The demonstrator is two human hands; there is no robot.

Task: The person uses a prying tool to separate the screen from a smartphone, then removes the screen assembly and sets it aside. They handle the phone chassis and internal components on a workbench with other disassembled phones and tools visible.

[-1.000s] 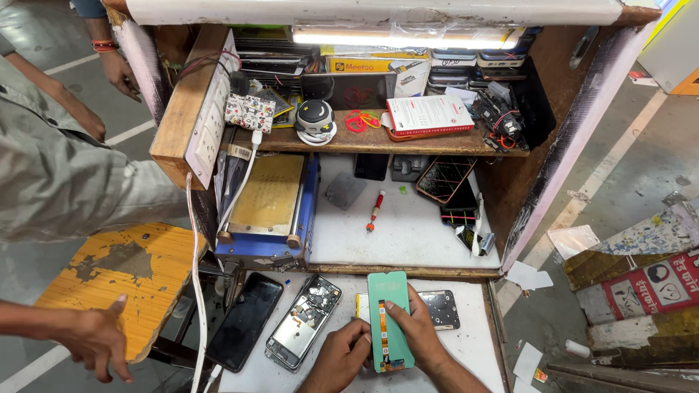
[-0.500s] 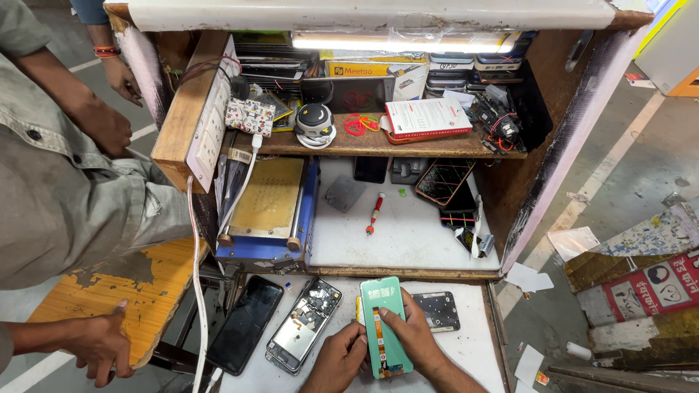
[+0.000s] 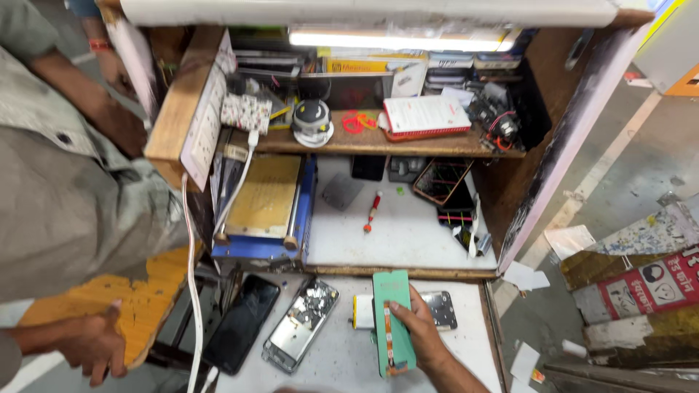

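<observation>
My right hand (image 3: 413,329) comes up from the bottom edge and grips a green phone back panel (image 3: 392,300) with an orange strip along it, held flat over the white worktop (image 3: 342,360). Under it lie a white block (image 3: 361,311) and a small grey phone part (image 3: 443,308). Left of the panel lie an opened phone with bare circuitry (image 3: 301,324) and a black phone (image 3: 242,332). My left hand is out of the picture.
Another person in a grey shirt (image 3: 65,211) stands at the left, one hand (image 3: 91,348) on an orange stool (image 3: 109,291). A blue machine with a yellow plate (image 3: 263,196), a red screwdriver (image 3: 371,211) and a cluttered wooden shelf (image 3: 378,144) fill the booth. A white cable (image 3: 191,291) hangs down.
My left hand has drawn back out of view from the green panel. My right hand still holds the panel. The person at the left has leaned in closer.
</observation>
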